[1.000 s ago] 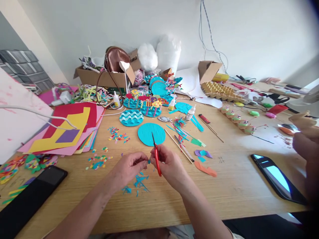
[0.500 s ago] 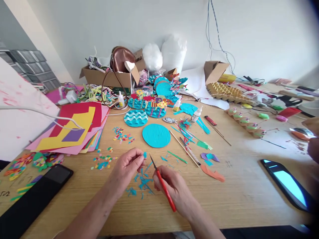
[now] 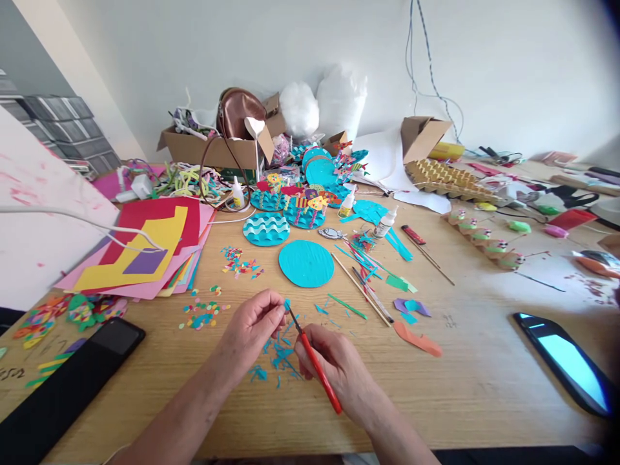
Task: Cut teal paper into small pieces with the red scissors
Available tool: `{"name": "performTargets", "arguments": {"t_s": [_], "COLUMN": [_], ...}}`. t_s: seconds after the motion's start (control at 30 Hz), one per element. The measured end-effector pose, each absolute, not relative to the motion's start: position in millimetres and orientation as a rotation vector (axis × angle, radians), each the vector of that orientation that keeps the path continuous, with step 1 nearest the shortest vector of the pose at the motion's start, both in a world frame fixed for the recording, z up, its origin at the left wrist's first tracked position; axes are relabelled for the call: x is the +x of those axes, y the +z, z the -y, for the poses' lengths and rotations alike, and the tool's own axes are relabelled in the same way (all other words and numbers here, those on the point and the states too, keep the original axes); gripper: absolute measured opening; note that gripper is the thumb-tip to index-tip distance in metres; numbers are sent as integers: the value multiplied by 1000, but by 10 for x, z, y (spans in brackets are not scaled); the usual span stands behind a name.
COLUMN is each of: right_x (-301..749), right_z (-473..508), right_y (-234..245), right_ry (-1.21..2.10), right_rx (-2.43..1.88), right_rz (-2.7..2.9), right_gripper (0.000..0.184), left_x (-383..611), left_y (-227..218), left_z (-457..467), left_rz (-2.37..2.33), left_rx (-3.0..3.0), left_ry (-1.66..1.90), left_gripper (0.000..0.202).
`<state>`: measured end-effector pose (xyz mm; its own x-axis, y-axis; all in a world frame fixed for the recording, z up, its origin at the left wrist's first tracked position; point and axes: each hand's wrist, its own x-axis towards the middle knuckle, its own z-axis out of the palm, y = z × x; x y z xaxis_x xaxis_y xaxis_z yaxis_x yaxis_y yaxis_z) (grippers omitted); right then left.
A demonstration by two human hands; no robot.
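While my right hand (image 3: 340, 359) grips scissors (image 3: 320, 374) near the desk's (image 3: 436, 403) front edge, my left hand (image 3: 258, 318) pinches blue paper (image 3: 287, 303), apparently steadying it

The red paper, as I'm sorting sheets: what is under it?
Pink paper sticks out beneath the red paper; whatever lies wholly covered there cannot be seen.

- Blue paper scrap (image 3: 287, 304): partly covered by the left grip (image 3: 256, 321), its shape too small to tell.
- Red-handled scissors (image 3: 321, 375): partly hidden by the right grip (image 3: 339, 358); whether they touch the blue paper scrap is unclear.
- Long black object (image 3: 77, 384): cut off at lower left.
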<state>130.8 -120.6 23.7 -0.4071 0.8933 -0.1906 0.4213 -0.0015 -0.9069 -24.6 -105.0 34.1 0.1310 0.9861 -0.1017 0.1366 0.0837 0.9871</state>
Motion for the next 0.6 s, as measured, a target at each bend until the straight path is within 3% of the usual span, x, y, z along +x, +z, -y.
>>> {"name": "performTargets", "arguments": {"t_s": [0.6], "right_x": [1307], "right_z": [1259], "right_y": [82], "right_ry": [1238], "right_rx": [-1443], "right_rz": [1877], "right_gripper": [32], "left_x": [-211], "left_y": [296], "left_z": [1065], "left_rz": [-1250], "left_rx": [1249], "left_ry": [952], "left_gripper": [17]}}
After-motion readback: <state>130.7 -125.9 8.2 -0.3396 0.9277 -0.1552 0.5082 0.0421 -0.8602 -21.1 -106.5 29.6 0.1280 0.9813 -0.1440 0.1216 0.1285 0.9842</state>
